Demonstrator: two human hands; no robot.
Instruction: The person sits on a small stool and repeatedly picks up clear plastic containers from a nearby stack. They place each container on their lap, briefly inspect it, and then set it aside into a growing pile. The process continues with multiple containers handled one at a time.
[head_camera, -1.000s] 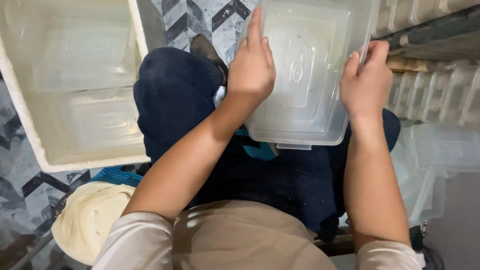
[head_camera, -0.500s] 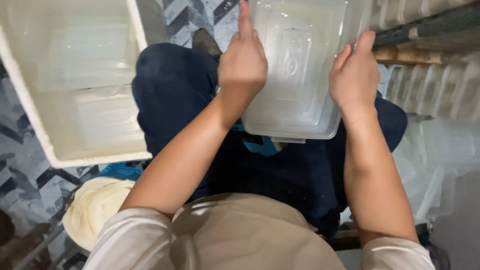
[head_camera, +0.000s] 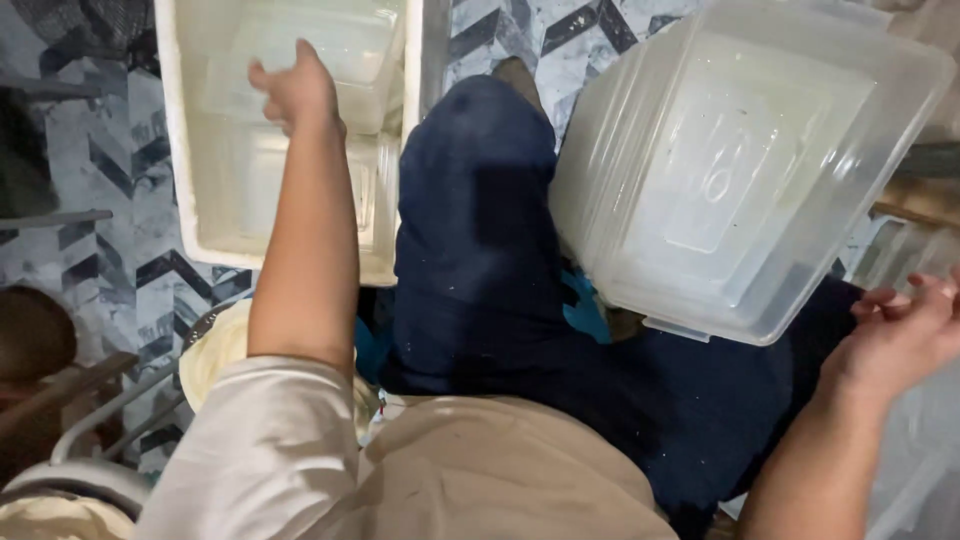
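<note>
A large clear plastic tub (head_camera: 740, 170) lies tilted, bottom up, on my lap over my dark blue trousers (head_camera: 480, 250). My right hand (head_camera: 900, 325) hangs just off the tub's lower right corner with its fingers apart, holding nothing. My left hand (head_camera: 295, 90) reaches out over a white foam box (head_camera: 190, 200) on the floor to my left. Inside the box are clear plastic containers (head_camera: 310, 50), and the hand hovers above them with the thumb out and nothing visible in it.
The floor (head_camera: 100, 150) is grey chevron tile. A cream round object (head_camera: 215, 355) sits by my left hip above a metal frame (head_camera: 110, 410). More clear containers (head_camera: 900, 255) are stacked at the right. A blue cloth (head_camera: 582, 305) peeks from under the tub.
My left hand has let go of the tub and swung left over the foam box. My right hand has come off the tub's side and dropped low right. The tub now rests on my lap.
</note>
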